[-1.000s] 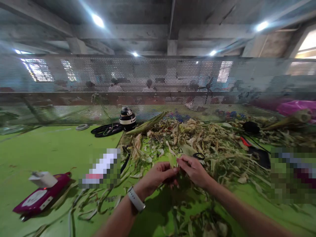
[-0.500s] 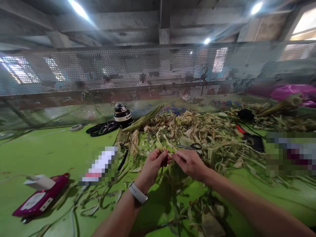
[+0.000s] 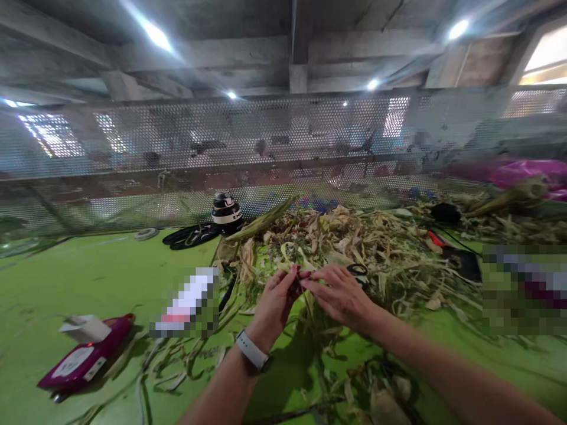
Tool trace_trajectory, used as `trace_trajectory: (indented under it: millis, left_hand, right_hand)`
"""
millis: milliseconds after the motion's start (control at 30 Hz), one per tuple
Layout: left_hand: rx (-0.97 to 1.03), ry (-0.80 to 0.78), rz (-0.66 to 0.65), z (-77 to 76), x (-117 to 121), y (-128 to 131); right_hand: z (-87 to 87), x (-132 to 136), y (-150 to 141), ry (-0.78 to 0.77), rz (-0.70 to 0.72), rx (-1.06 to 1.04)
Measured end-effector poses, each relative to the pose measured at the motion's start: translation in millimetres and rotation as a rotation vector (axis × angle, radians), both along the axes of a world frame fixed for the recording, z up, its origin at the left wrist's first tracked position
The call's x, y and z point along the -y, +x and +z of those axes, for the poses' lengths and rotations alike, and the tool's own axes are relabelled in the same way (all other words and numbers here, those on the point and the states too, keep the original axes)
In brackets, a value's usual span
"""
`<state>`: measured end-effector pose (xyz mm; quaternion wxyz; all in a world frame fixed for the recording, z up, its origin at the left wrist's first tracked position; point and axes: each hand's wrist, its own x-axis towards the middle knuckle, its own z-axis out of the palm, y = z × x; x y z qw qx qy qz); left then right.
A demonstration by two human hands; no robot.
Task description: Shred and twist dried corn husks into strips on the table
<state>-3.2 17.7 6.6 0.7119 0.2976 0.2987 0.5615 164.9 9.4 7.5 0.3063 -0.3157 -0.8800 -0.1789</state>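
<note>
My left hand (image 3: pixel 279 298), with a pale watch strap (image 3: pixel 251 349) at its wrist, is closed in a pinch in front of me. Pale husk strips (image 3: pixel 284 252) rise from its fingertips. The pinched ends are covered by my fingers. My right hand (image 3: pixel 339 295) comes in from the right, its fingers stretched towards the left fingertips, with no firm grip showing. Just beyond the right knuckles, the black handles of the scissors (image 3: pixel 358 270) show; their blades are hidden. A heap of dry husks (image 3: pixel 376 239) spreads behind both hands.
A magenta device with a white plug (image 3: pixel 80 366) lies at left. A blurred white-and-red item (image 3: pixel 190 301) is nearer. A black bottle (image 3: pixel 227 213) and coiled black cable (image 3: pixel 190 235) stand before the perforated screen (image 3: pixel 266 130). A dark flat object (image 3: pixel 463 262) lies right.
My right hand's fingers have straightened from a pinch and reach over towards the left fingertips. The scissors' blades are now covered. The view has shifted slightly.
</note>
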Motion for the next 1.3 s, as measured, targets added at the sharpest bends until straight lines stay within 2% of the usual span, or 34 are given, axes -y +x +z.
trace_trajectory:
  millis: [167,333,433,500,633,733,800,1000,1133,1300]
  left_hand:
    - [0.029,0.051,-0.021,-3.9,0,3]
    - [-0.005,0.016,-0.029,-8.3,-2,4]
    - [-0.121,0.084,-0.023,-8.2,-1,3]
    - [-0.201,0.151,-0.035,-6.8,1,3]
    - [-0.314,0.23,-0.077,-1.6,6,4]
    - [-0.34,0.277,-0.106,2.6,9,4]
    - [-0.346,0.292,-0.114,3.8,10,4]
    - [-0.449,0.343,-0.08,-2.8,8,4]
    - [-0.539,0.389,-0.048,-5.0,7,5]
    - [-0.539,0.403,-0.104,-4.1,9,5]
  right_hand:
    - [-7.6,6,-9,0.092,0.073,0.064]
    - [-4.4,9,-11,0.03,0.197,0.06]
    - [-2.3,11,-12,0.033,0.189,-0.102]
    - [-1.8,10,-14,0.024,0.11,-0.299]
    - [-1.9,4,-15,-0.182,-0.02,-0.656]
    - [-2.3,1,-14,-0.435,-0.03,-0.732]
    - [-2.6,1,-13,-0.533,-0.037,-0.724]
    - [-5.4,4,-15,-0.496,-0.089,-0.681]
    - [-8.8,3,-17,-0.565,-0.078,-0.704]
    - [-9.8,4,-18,-0.631,-0.085,-0.716]
